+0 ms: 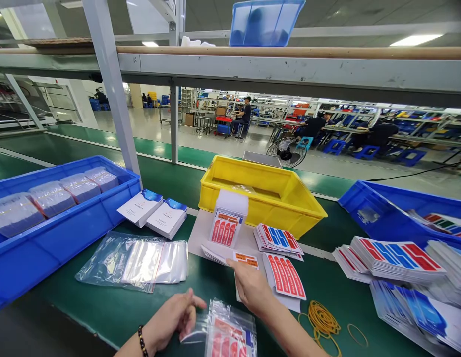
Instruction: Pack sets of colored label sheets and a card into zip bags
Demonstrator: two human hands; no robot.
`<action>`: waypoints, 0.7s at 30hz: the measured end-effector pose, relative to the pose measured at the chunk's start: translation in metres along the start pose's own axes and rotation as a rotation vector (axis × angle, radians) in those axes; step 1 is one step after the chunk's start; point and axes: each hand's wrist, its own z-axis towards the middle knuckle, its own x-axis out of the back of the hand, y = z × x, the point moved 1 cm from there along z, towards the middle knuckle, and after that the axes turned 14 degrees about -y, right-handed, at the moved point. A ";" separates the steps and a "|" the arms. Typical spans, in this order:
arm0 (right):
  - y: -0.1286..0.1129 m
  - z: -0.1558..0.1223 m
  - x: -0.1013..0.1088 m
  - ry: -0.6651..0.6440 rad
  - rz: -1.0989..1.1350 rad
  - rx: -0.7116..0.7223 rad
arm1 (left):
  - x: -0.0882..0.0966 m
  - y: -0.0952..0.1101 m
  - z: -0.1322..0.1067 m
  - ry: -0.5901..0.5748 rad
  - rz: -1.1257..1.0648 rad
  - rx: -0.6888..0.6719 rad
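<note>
My left hand (pixel 175 317) rests near the table's front edge, its fingers pinching the open mouth of a clear zip bag (pixel 230 331) that holds red and blue sticker sheets. My right hand (pixel 253 287) reaches forward and grips a small sheet with an orange label (pixel 246 259), taken from a thin fanned pile (pixel 214 255). Just to its right lies a stack of red-striped sticker sheets (pixel 286 276). Behind stand an upright packet of red stickers (pixel 226 225) and a pile of red and blue sheets (pixel 278 239).
A pile of empty clear bags (pixel 139 261) lies to the left, beside two white booklets (pixel 152 210) and a blue bin (pixel 59 225) of packed bags. A yellow bin (pixel 263 198) stands behind. Sticker stacks (pixel 397 258), another blue bin (pixel 394 203) and yellow rubber bands (pixel 322 320) lie right. People work far behind.
</note>
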 end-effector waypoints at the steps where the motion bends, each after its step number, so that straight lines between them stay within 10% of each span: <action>1: -0.008 -0.003 0.005 0.073 0.006 0.066 | 0.001 0.000 0.003 -0.006 -0.135 0.019; 8: -0.054 -0.023 0.035 -0.047 0.218 0.335 | -0.008 0.011 0.009 -0.104 -0.465 -0.108; 12: -0.005 -0.024 0.039 -0.007 0.179 -0.061 | -0.017 0.016 0.003 -0.158 -0.258 -0.144; 15: 0.039 -0.013 0.037 -0.261 0.079 -0.327 | -0.024 0.018 0.000 -0.243 -0.119 -0.136; 21: 0.078 0.008 0.026 -0.501 0.046 -0.445 | -0.042 0.008 0.011 -0.425 -0.462 -0.127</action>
